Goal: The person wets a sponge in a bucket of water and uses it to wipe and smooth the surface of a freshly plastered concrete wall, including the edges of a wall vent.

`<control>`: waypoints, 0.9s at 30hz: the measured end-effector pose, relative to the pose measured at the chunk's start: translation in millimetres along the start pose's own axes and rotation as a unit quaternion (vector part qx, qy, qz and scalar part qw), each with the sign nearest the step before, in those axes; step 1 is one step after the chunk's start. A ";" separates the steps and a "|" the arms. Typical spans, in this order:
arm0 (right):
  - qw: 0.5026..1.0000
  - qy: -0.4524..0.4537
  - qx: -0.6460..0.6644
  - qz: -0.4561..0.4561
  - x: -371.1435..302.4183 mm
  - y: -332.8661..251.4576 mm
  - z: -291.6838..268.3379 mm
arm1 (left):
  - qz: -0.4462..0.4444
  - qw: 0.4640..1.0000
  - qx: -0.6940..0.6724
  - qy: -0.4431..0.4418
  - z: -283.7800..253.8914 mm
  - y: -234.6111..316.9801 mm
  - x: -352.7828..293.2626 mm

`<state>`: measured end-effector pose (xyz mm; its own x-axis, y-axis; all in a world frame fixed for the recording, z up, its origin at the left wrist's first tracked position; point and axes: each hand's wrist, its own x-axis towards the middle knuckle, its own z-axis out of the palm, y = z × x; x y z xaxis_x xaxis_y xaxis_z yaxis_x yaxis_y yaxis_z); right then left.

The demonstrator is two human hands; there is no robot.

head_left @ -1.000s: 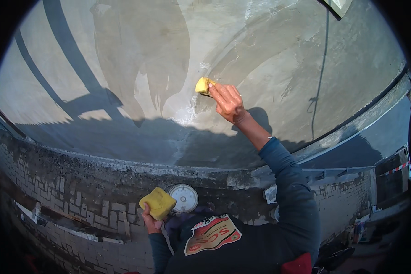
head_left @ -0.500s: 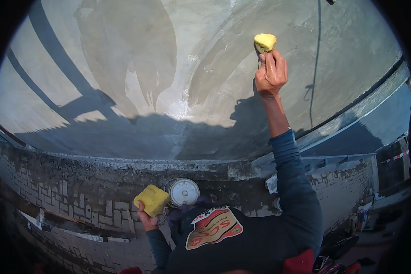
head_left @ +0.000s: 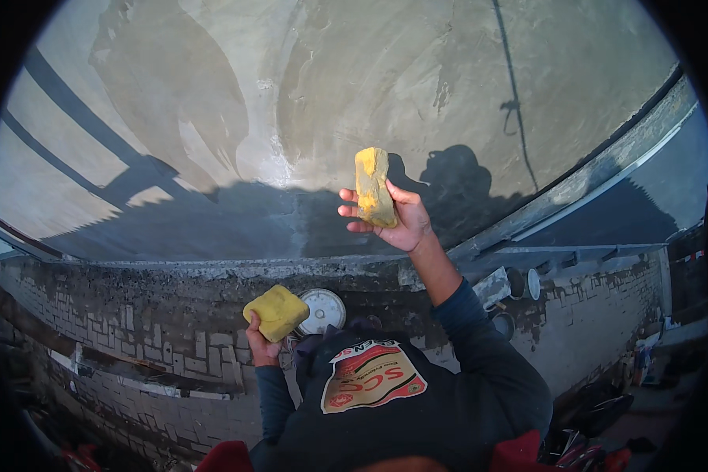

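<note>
While the right hand (head_left: pixel 397 219) is raised in front of a broad grey plastered wall (head_left: pixel 385 86), its fingers and thumb are closed around a yellow sponge (head_left: pixel 374 187), which stands on end in the grip, tilted slightly, with its upper part clear above the fingertips. This sponge looks worn and stained darker along one edge. Whether it touches the plaster behind it cannot be told from the head view. The right arm, in a dark blue sleeve (head_left: pixel 488 346), reaches up to it from the lower right.

Lower and to the left, close to the body, the left hand (head_left: pixel 261 344) grips a second yellow sponge (head_left: pixel 276 312) from below; this one is blockier and cleaner, and sits above the fingers with one corner pointing up. Just to its right lies a round white dial-like disc (head_left: pixel 323 310), near the sponge but seemingly not touching it.

Below the smooth plaster runs a rough dark ledge (head_left: pixel 212 271), and under that a band of grey brickwork (head_left: pixel 118 346) streaked with mortar. The plaster shows wet, darker sweeps in its middle, with long shadows of bars across its left part. A thin dark cord (head_left: pixel 515 102) hangs down the wall at the far right. The person's dark top carries a red and cream printed patch (head_left: pixel 374 377).
</note>
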<state>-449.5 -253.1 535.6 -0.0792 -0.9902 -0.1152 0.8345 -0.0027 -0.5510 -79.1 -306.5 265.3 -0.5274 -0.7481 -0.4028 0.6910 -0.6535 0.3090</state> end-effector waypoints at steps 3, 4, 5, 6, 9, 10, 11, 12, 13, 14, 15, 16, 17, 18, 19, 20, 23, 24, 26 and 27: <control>0.957 -0.281 0.065 0.040 24.4 -28.6 -41.0 | 0.010 1.000 0.010 0.011 7.8 -24.0 -7.5; 0.981 -0.172 -0.057 -0.067 27.2 -40.4 -39.7 | 0.018 1.000 0.008 0.010 10.2 -31.0 -11.7; 0.968 -0.058 -0.174 -0.171 24.2 -55.1 -14.4 | 0.010 1.000 -0.005 0.017 14.9 -38.0 -20.6; 0.940 -0.017 -0.241 -0.243 22.5 -72.7 9.7 | 0.002 1.000 -0.018 0.021 17.2 -44.1 -28.0; 0.759 0.022 -0.452 -0.468 28.9 -135.8 64.9 | 0.040 0.999 -0.021 0.028 -1.1 -59.4 -45.9; 0.613 0.072 -0.547 -0.565 30.0 -153.3 89.7 | 0.044 0.998 -0.028 0.040 -10.2 -63.1 -51.7; 0.440 0.120 -0.616 -0.642 34.7 -168.7 107.8 | 0.050 0.998 -0.034 0.035 -16.2 -65.9 -59.6; 0.432 0.116 -0.617 -0.648 48.8 -189.7 104.0 | 0.060 0.996 -0.037 0.047 -17.5 -68.7 -65.7; 0.328 0.172 -0.702 -0.608 65.6 -213.1 92.7 | 0.069 0.995 -0.040 0.058 -18.9 -72.4 -69.7; 0.217 0.228 -0.770 -0.554 71.6 -227.3 91.9 | 0.068 0.996 -0.044 0.047 -22.1 -77.0 -71.2; 0.135 0.368 -0.719 -0.574 85.5 -189.9 115.7 | 0.069 0.995 -0.054 0.054 -30.9 -75.0 -75.6; 0.132 0.367 -0.716 -0.579 86.3 -189.5 119.6 | 0.070 0.994 -0.063 0.061 -39.6 -72.1 -79.4; 0.095 0.281 -0.699 -0.651 84.8 -195.4 125.0 | 0.068 0.994 -0.065 0.047 -40.9 -65.8 -79.6; 0.055 0.188 -0.674 -0.712 82.7 -204.6 126.4 | 0.073 0.993 -0.070 0.053 -36.3 -65.8 -83.4; 0.166 0.169 -0.646 -0.726 84.1 -209.0 121.7 | 0.079 0.992 -0.073 0.059 -33.3 -65.8 -83.6; 0.162 0.166 -0.645 -0.728 79.1 -204.0 128.5 | 0.079 0.993 -0.076 0.054 -36.5 -62.3 -88.7; 0.250 0.153 -0.623 -0.725 79.8 -206.5 137.2 | 0.088 0.993 -0.058 0.058 -47.7 -39.9 -86.1; 0.247 0.150 -0.622 -0.727 81.0 -206.7 137.9 | 0.089 0.993 -0.060 0.055 -52.9 -32.8 -84.6; 0.149 0.168 -0.654 -0.722 82.7 -200.1 138.8 | 0.107 0.989 -0.076 0.067 -61.0 -19.2 -83.1; 0.130 0.182 -0.659 -0.718 86.7 -194.2 134.8 | 0.106 0.989 -0.079 0.067 -63.5 -12.1 -82.9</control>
<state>-544.9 -357.3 744.0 0.1418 -0.0285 0.9895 -0.9826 0.1169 0.1442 -12.3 -229.2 240.2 -0.2985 -0.8376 -0.4575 0.8534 -0.4489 0.2651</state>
